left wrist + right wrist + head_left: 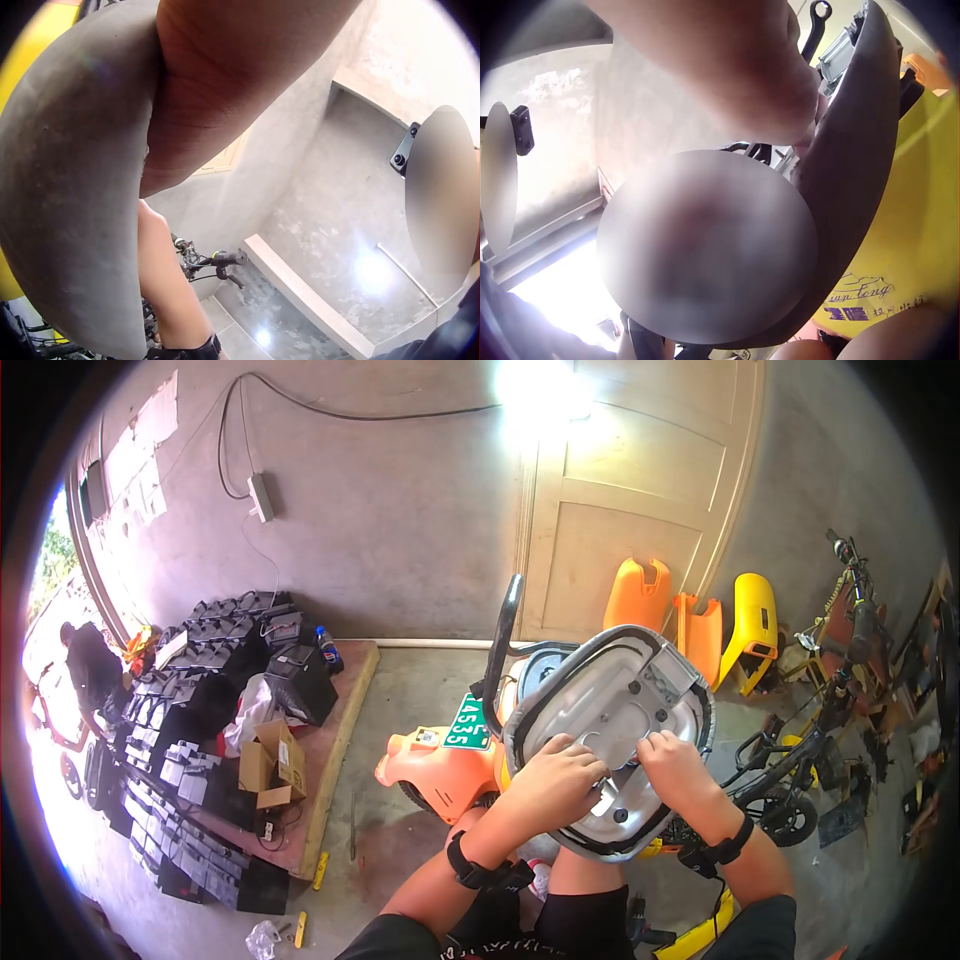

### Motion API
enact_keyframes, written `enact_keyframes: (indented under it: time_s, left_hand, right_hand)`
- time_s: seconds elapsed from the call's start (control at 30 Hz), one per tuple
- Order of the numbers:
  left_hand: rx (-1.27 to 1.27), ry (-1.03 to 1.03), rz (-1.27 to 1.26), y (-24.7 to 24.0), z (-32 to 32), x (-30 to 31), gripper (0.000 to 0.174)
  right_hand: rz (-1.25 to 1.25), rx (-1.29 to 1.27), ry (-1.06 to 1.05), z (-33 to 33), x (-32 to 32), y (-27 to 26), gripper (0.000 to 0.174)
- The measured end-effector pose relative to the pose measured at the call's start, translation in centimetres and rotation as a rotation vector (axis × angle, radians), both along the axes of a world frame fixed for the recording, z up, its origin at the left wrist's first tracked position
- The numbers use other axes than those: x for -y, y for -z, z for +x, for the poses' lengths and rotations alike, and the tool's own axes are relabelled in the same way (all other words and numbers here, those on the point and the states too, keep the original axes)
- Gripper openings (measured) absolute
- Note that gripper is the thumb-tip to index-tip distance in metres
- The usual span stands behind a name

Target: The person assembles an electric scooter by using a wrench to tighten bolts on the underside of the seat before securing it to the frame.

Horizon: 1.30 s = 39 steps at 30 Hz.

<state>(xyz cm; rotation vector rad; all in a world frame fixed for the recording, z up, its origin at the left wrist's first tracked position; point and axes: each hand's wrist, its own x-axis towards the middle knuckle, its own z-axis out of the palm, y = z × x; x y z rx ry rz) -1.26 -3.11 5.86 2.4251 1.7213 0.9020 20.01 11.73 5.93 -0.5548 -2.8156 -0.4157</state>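
Observation:
A scooter seat (550,710) is tipped up in front of me, its pale grey underside with dark bolts and a black rim facing me. Over the middle of that underside, my left hand (557,785) has its fingers curled beside a thin curved metal piece (592,742). My right hand (680,768) pinches close by, fingertips bent toward the same spot. Exactly what the fingertips grip is hidden, and I cannot tell its shape. Both wrist views show the seat's smooth grey outer side (71,195) and dark curved flank (859,165) beside the hands.
The orange scooter body (440,775) with a green number plate (466,722) stands below. A black bar (503,625) rises beside the seat. Several black batteries (210,635) and a cardboard box (272,765) fill the left platform. Orange panels (638,595) and a bicycle-like frame (835,680) stand right.

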Motion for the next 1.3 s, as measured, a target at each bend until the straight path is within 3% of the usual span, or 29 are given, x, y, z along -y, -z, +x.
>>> enact_keyframes:
  time_s: [0.1,0.23,0.3,0.43,0.7,0.8,1.03,1.23,1.3]
  left_hand:
    - [0.012,0.002,0.017,0.3,0.0,-0.1,0.02]
    - [0.016,0.004,0.005,0.1,0.0,0.0,0.021]
    - [0.013,0.003,-0.009,0.0,-0.1,-0.1,0.021]
    - [0.004,0.0,-0.034,-0.2,0.0,0.0,0.021]
    - [0.004,-0.007,0.004,0.3,0.0,-0.1,0.022]
    - [0.004,-0.004,0.007,0.4,0.0,-0.1,0.022]
    - [0.002,-0.004,0.014,0.4,0.0,-0.1,0.022]
    - [0.0,-0.001,0.023,0.3,0.0,-0.1,0.021]
    - [0.005,0.003,0.031,0.3,0.0,-0.2,0.021]
  right_hand:
    - [-0.029,0.004,-0.138,0.1,0.4,-1.6,0.008]
    - [-0.047,0.02,-0.173,0.4,0.1,-2.0,0.009]
    - [-0.1,-0.105,-0.101,0.3,0.1,-1.7,0.009]
    - [-0.099,-0.018,0.107,0.2,0.0,-1.4,0.015]
    - [0.064,0.038,-0.085,0.0,0.0,-1.5,0.013]
    - [-0.013,-0.032,-0.155,0.3,0.1,-2.1,0.013]
    - [-0.043,0.007,0.056,0.2,-0.5,-1.0,0.016]
    - [0.072,0.026,-0.049,0.0,-0.3,-0.8,0.012]
    - [0.051,0.03,-0.169,0.0,-0.1,-1.7,0.01]
